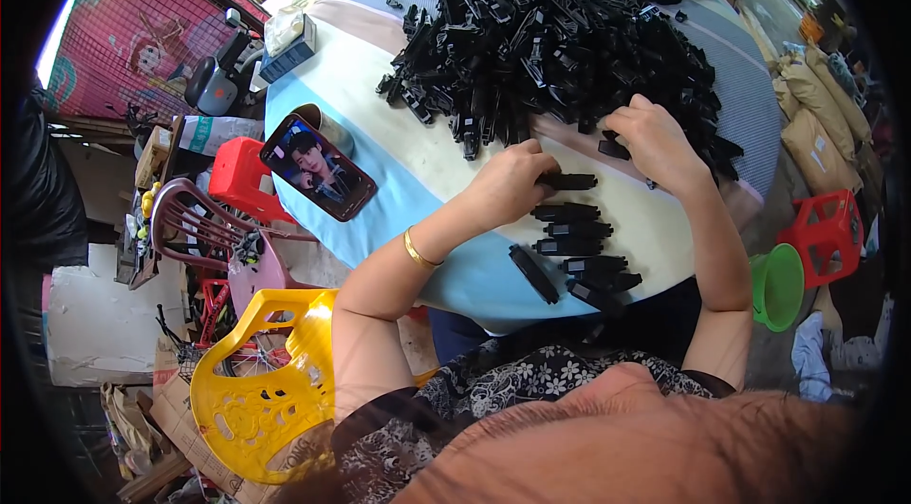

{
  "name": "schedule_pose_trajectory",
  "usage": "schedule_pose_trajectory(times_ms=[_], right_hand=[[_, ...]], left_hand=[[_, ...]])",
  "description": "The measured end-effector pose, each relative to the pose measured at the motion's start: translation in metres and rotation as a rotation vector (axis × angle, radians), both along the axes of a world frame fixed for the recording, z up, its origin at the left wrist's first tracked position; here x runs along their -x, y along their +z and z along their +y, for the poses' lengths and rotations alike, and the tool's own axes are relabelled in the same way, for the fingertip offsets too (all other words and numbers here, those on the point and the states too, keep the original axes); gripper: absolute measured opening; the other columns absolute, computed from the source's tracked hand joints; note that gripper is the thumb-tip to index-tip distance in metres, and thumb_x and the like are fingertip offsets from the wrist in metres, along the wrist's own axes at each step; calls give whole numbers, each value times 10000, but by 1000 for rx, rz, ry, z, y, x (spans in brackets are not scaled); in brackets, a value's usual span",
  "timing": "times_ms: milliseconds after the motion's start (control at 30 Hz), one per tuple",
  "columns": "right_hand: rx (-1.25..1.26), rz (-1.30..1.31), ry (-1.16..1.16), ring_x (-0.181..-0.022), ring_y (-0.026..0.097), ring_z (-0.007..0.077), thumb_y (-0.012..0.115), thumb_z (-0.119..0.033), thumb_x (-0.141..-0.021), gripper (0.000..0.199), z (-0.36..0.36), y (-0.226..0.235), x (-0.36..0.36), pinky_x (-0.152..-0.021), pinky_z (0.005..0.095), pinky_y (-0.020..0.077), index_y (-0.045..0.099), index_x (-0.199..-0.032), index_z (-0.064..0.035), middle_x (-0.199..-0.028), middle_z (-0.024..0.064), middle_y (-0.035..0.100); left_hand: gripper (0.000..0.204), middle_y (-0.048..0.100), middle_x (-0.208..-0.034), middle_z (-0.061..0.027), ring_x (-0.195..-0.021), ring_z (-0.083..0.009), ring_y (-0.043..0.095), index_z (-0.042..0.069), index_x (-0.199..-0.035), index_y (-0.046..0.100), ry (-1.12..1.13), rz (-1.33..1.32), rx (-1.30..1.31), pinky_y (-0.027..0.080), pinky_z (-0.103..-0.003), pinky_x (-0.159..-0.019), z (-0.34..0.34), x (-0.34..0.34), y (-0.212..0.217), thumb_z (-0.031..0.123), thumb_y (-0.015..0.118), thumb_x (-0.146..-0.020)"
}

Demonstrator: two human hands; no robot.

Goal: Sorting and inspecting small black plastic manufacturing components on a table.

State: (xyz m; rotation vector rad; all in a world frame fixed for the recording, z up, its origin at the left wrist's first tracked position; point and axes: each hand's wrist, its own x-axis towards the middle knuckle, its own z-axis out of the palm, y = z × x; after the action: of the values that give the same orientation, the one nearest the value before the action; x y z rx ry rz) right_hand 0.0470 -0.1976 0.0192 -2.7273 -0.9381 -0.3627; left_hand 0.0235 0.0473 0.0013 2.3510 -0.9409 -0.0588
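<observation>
On round table (418,162), place black clip (567,181) from closed left hand (508,183) straight above the row (574,243) (right hand (655,139) curled, grasp unclear).

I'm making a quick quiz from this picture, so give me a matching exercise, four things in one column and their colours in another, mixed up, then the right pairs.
Things:
1. chair
2. stool
3. funnel-shaped tub
4. pile of plastic parts

Colours:
A. green
B. black
C. yellow
D. red

Pairs: 1-C, 2-D, 3-A, 4-B
</observation>
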Motion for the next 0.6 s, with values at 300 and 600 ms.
schedule_pose_trajectory(times_ms=[300,600], right_hand=[[-131,-188,119,-854,568,228,593,10,-678,228,7,-6,-1,-740,352,471,672,-876,-72,-840,52,646],[-245,71,224,-821,582,263,565,59,-657,244,18,-12,18,-763,358,487,668,-866,-16,-809,79,621]], left_hand=[[220,585,-845,-134,-765,-304,608,21,-910,675,84,15,51,504,-361,-693,-4,1,-2,73,699,-698],[193,604,-817,-124,-745,-294,623,16,-870,688,165,37,70,511,-353,-679,-4,1,-3,78,716,-689]])
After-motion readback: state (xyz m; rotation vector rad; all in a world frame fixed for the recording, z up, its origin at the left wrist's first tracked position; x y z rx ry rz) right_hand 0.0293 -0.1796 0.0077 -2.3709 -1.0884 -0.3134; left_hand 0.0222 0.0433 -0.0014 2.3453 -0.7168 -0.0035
